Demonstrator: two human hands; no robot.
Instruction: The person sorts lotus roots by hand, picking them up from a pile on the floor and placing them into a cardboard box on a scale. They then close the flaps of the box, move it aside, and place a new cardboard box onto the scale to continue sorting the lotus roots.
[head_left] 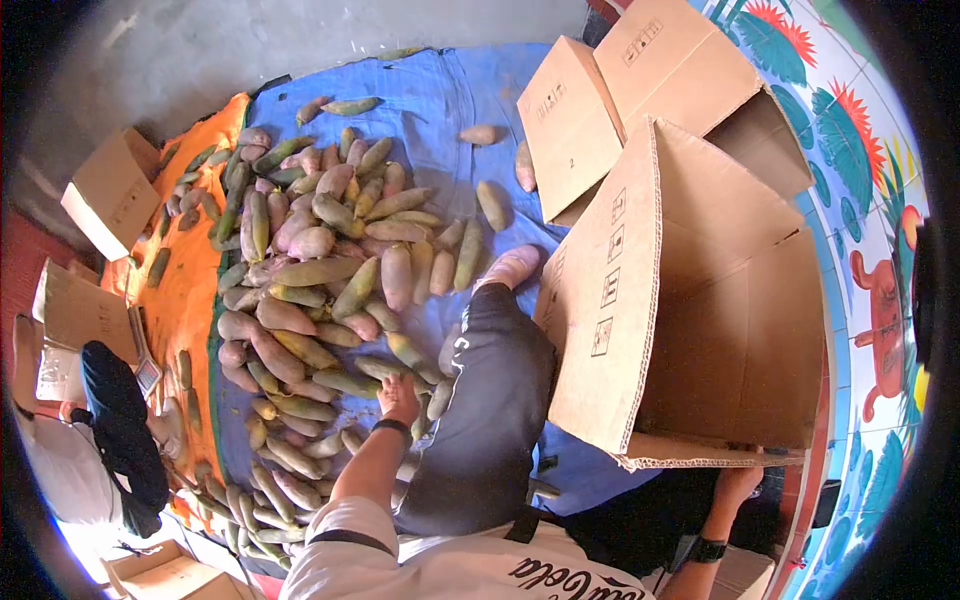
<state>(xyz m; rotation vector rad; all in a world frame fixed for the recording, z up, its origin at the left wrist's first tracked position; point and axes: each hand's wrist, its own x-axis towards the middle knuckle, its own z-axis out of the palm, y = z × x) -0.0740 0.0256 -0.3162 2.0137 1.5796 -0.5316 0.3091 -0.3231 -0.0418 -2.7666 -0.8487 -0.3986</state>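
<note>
My left hand [398,400] reaches down to the pile, fingers apart, its fingertips at a green long vegetable [352,383] that looks like a large cucumber. Around it lie many similar vegetables [318,270], green, yellow and pinkish-brown. At the lower right, my right hand [738,482] grips the near edge of a large open cardboard box [600,300]; its fingers are partly hidden by the cardboard. The box is tilted, and its visible inside shows bare cardboard. My bent leg [480,420] is between the pile and the box, with the foot on the blue tarp [505,85].
More cardboard boxes [570,125] stand at the upper right, beside a painted wall [850,130]. On the left, an orange sheet [185,290] carries more vegetables. Another person [120,430] sits there near smaller boxes [115,195]. A grey wall [200,60] is behind.
</note>
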